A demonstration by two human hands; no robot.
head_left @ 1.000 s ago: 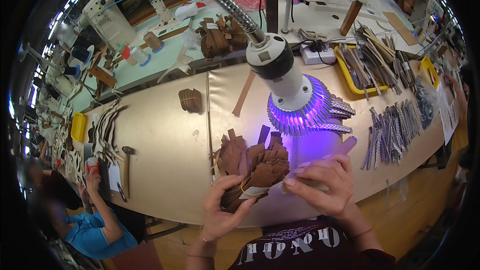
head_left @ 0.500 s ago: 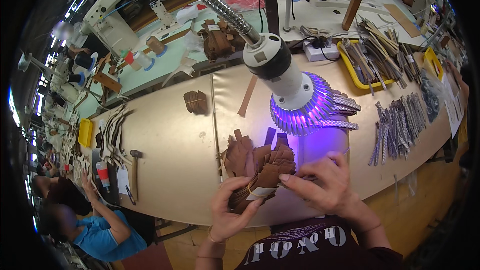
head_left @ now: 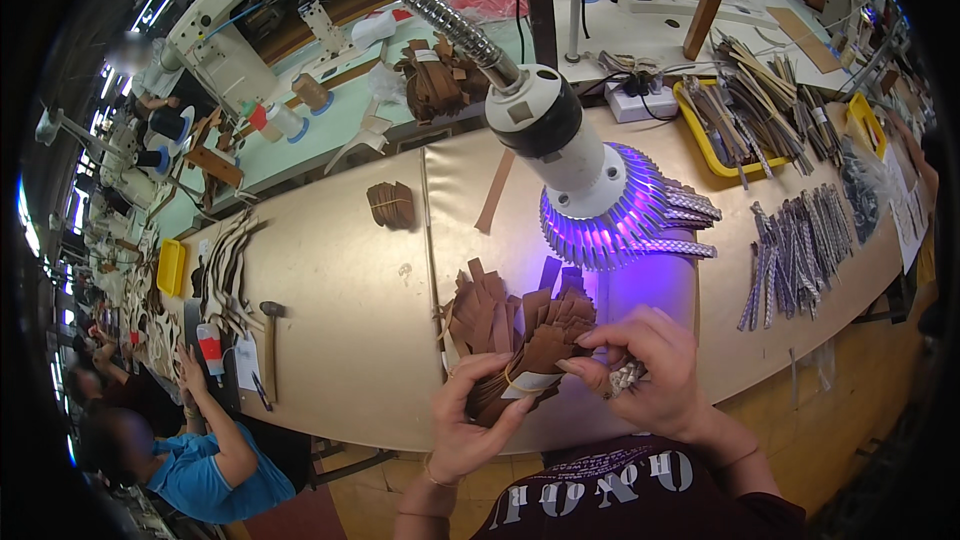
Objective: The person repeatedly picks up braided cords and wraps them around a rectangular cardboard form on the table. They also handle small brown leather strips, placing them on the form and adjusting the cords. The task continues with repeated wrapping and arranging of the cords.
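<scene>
both hands (head_left: 560,390) grip a leather bundle (head_left: 515,380) over the tan workbench (head_left: 330,310) under a lamp (head_left: 590,190).

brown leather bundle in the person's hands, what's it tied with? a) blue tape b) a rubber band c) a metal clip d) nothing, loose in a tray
b: a thin yellowish rubber band loops round the bundle of brown leather pieces, which the left hand cradles from below while the right hand pinches its top edge; no clip or tape shows on it.
</scene>
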